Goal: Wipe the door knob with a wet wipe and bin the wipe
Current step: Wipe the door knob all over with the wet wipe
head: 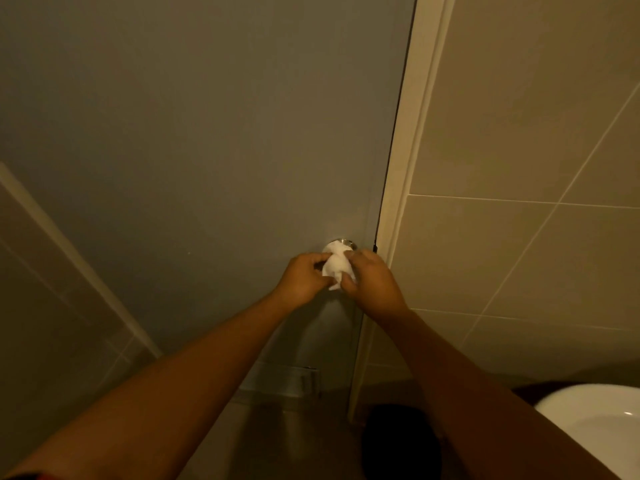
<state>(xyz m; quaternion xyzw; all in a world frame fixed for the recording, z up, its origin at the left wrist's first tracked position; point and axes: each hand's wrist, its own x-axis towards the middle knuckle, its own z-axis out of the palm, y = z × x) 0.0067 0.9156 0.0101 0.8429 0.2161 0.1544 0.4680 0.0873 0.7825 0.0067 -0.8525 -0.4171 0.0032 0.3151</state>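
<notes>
A shiny metal door knob (343, 242) sits on the right side of a grey door (207, 133); only its top rim shows above a crumpled white wet wipe (335, 266). My left hand (304, 278) pinches the wipe's left side and my right hand (372, 282) grips its right side. The wipe is bunched between both hands, right in front of the knob and covering most of it. I cannot tell whether the wipe touches the knob.
A cream door frame (398, 209) runs beside the knob, with beige wall tiles (519, 168) to the right. A white basin (595, 427) sits at the lower right. A dark round object, possibly a bin (398, 441), stands on the floor below the frame.
</notes>
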